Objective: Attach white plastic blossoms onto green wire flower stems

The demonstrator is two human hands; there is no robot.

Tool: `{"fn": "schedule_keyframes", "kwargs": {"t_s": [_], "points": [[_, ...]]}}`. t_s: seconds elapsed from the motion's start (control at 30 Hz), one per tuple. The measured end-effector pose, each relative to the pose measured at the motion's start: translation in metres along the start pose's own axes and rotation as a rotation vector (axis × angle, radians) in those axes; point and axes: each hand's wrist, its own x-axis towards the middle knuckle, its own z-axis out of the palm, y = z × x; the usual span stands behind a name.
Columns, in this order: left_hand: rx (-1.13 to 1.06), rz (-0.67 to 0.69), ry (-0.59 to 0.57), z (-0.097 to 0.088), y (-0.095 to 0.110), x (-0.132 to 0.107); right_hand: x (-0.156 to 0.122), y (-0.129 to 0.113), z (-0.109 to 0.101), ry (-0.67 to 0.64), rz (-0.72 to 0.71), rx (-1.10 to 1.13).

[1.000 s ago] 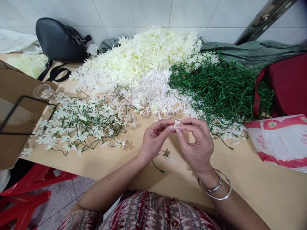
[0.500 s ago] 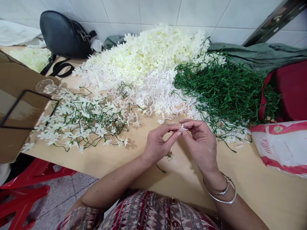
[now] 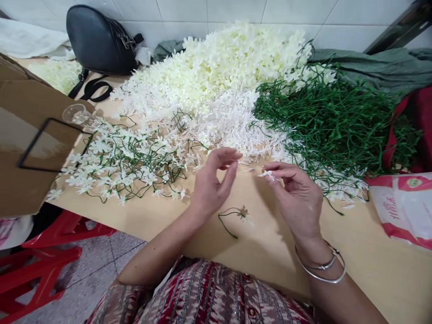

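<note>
Between the thumb and fingers of my right hand (image 3: pixel 297 195) is a small white artificial flower piece (image 3: pixel 269 175). My left hand (image 3: pixel 214 180) is off to its left, thumb and fingers apart with nothing between them. Just beyond the left fingertips lies a heap of thin white stamen pieces (image 3: pixel 236 121). On the table below my hands rests a single green stem (image 3: pixel 227 220) with a small pale end. Behind the stamens rises a big pile of creamy white petals (image 3: pixel 216 63). Green plastic stems (image 3: pixel 330 121) are heaped at the right.
Assembled white flowers on stems (image 3: pixel 128 162) spread over the left of the table (image 3: pixel 364 252). A cardboard box (image 3: pixel 30 157), clear plastic cup (image 3: pixel 76 114) and black bag (image 3: pixel 101 42) stand left. A pink-and-white packet (image 3: pixel 401 207) lies right; red stools (image 3: pixel 43 265) are below.
My hands have parted: the left has let go and moved left, while the right keeps the white flower piece and has shifted slightly right. The view has shifted a little.
</note>
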Motion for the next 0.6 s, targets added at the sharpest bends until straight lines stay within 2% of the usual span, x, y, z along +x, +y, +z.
{"fn": "schedule_keyframes", "kwargs": {"t_s": [0.1, 0.2, 0.33, 0.43, 0.53, 0.6], "points": [[0.169, -0.017, -0.001, -0.025, 0.001, 0.002, -0.002, 0.007, 0.003, -0.007, 0.062, 0.04], [0.349, -0.004, -0.14, -0.04, -0.002, -0.008, -0.005, 0.015, 0.008, -0.021, 0.127, 0.035], [0.49, -0.025, -0.302, -0.041, -0.009, -0.026, -0.007, 0.021, 0.011, 0.007, 0.192, 0.01], [0.456, -0.023, -0.452, -0.038, -0.01, -0.034, -0.007, 0.022, 0.011, 0.03, 0.201, -0.017], [0.428, 0.041, -0.63, -0.037, -0.005, -0.039, -0.005, 0.021, 0.011, 0.035, 0.196, -0.025], [0.469, 0.101, -0.696, -0.039, 0.001, -0.043, -0.005, 0.021, 0.01, 0.05, 0.188, -0.031]]}}
